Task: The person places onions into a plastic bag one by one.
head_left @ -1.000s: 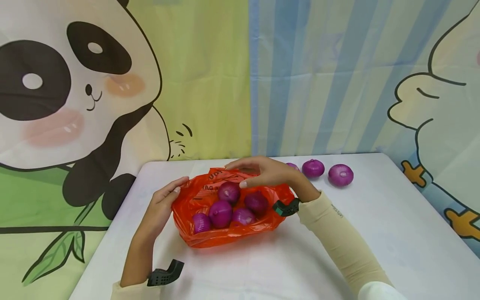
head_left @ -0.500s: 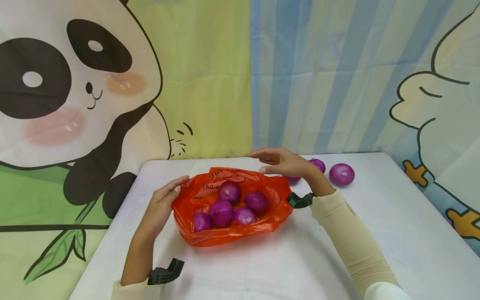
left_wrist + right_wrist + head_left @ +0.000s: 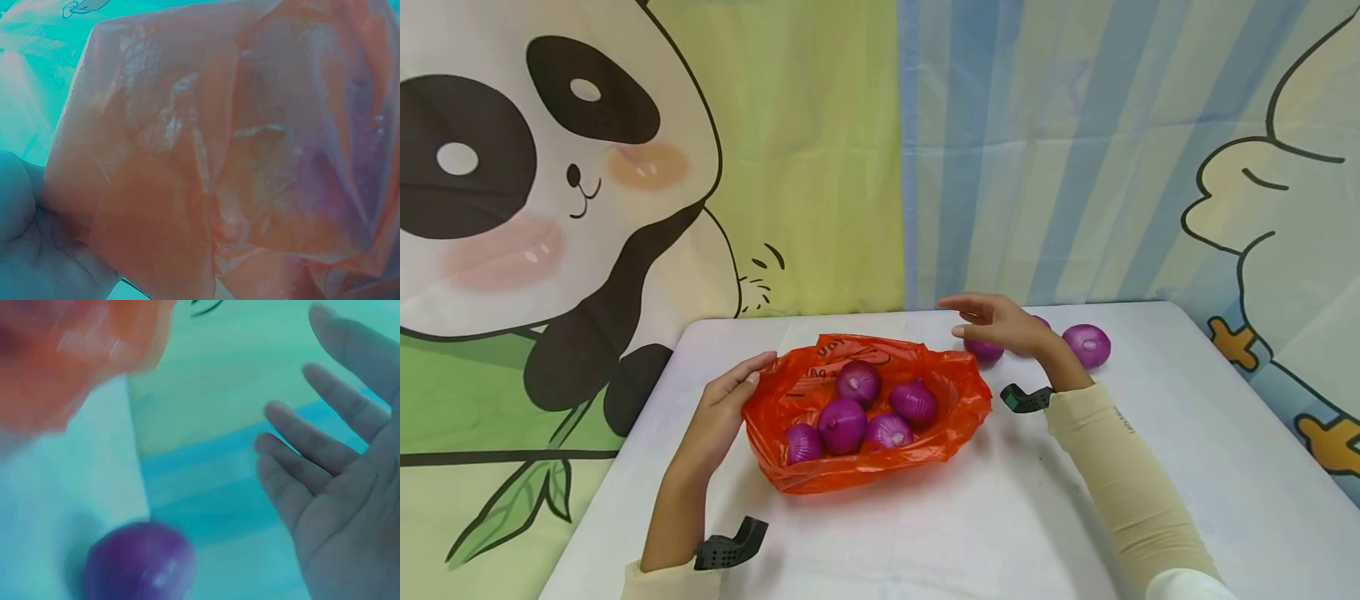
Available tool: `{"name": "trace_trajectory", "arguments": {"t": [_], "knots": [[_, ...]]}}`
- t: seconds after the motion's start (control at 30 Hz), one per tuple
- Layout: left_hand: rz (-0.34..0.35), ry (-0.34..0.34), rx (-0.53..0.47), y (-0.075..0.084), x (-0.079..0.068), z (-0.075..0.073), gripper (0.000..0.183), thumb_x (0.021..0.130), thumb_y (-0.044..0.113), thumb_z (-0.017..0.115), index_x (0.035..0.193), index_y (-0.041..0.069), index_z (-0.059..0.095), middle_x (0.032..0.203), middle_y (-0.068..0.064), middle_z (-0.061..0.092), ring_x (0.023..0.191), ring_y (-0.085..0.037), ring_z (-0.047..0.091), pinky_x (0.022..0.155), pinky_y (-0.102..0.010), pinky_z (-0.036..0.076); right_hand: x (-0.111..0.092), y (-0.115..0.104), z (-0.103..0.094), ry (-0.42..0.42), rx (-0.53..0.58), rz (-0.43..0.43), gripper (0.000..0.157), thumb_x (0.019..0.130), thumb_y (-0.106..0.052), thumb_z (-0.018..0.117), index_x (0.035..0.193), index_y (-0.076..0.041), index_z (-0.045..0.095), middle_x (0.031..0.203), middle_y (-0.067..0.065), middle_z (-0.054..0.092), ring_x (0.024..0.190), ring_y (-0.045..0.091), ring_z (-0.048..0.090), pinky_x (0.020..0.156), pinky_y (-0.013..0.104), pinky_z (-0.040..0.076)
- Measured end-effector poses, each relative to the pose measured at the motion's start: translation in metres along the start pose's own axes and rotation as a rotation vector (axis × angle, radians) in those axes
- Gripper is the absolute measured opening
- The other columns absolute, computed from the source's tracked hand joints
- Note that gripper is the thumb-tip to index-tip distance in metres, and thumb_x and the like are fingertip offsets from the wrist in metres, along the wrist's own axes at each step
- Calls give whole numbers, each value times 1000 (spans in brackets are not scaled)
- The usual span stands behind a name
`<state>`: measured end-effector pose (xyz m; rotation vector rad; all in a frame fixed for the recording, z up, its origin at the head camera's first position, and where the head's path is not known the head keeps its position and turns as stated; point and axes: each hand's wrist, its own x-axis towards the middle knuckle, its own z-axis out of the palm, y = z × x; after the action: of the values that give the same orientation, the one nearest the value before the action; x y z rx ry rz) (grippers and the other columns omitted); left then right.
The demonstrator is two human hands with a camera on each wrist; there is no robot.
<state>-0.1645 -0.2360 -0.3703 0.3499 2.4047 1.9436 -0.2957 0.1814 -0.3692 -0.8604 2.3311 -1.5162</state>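
An orange-red plastic bag [image 3: 868,477] stands with its mouth spread wide, several purple onions [image 3: 842,426] showing inside it. My left hand [image 3: 724,412] holds the bag's left rim between thumb and fingers. In the left wrist view the bag's wall [image 3: 162,206] fills most of the picture, beside part of that hand [image 3: 56,250]. My right hand [image 3: 1006,323] hovers over the back of the table, fingers spread and nothing in them. Just below it is a loose onion [image 3: 983,353], which the right wrist view shows as a purple onion [image 3: 140,562] apart from the palm.
To the right lies another onion [image 3: 1086,346], and a third onion [image 3: 1042,320] is mostly hidden behind my right hand. All stand on a white table [image 3: 1150,467]. Behind its back edge hangs a printed curtain [image 3: 820,167] with a panda on it.
My right hand has moved right, from above the bag to above the loose onions, and its fingers stay empty. The left hand and the bag have hardly moved.
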Motion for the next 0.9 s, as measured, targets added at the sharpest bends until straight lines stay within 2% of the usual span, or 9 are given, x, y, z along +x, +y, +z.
{"name": "trace_trajectory", "arguments": {"t": [0.2,0.4,0.53,0.67,0.77,0.9], "knots": [[0,-1,-7,0,0,0,44,107,20,33,146,1,40,147,-13,43,137,-28,38,103,-22,37,-3,21,-8,91,-35,3,56,93,-13,66,144,-2,45,148,15,41,139,31,35,112,47,27],[4,4,-5,0,0,0,44,107,20,33,147,0,39,147,-14,43,136,-28,39,102,-22,38,-5,30,-13,188,-65,-14,58,92,-15,68,144,-4,45,147,15,43,138,30,37,112,45,28],[1,5,-8,0,0,0,44,107,21,34,147,1,39,148,-13,42,136,-28,39,102,-25,38,-9,31,-17,189,-56,8,60,91,-14,69,143,1,44,146,18,44,137,33,37,112,46,28],[-11,8,-5,0,0,1,44,107,22,34,147,3,40,148,-12,42,136,-28,40,103,-28,38,-14,23,-17,177,-56,59,61,90,-12,70,142,6,43,146,22,42,137,38,35,111,50,28],[-15,10,1,0,0,1,44,107,22,34,147,4,41,148,-12,42,136,-28,40,103,-30,38,-13,29,-19,178,-64,83,62,90,-14,70,143,4,42,147,22,40,137,40,33,111,51,28],[-17,11,3,-1,0,1,44,107,22,34,147,4,41,148,-12,42,135,-28,40,103,-30,38,-10,49,-22,191,-76,97,64,91,-20,70,146,-2,42,149,18,40,138,37,34,111,49,28]]}}
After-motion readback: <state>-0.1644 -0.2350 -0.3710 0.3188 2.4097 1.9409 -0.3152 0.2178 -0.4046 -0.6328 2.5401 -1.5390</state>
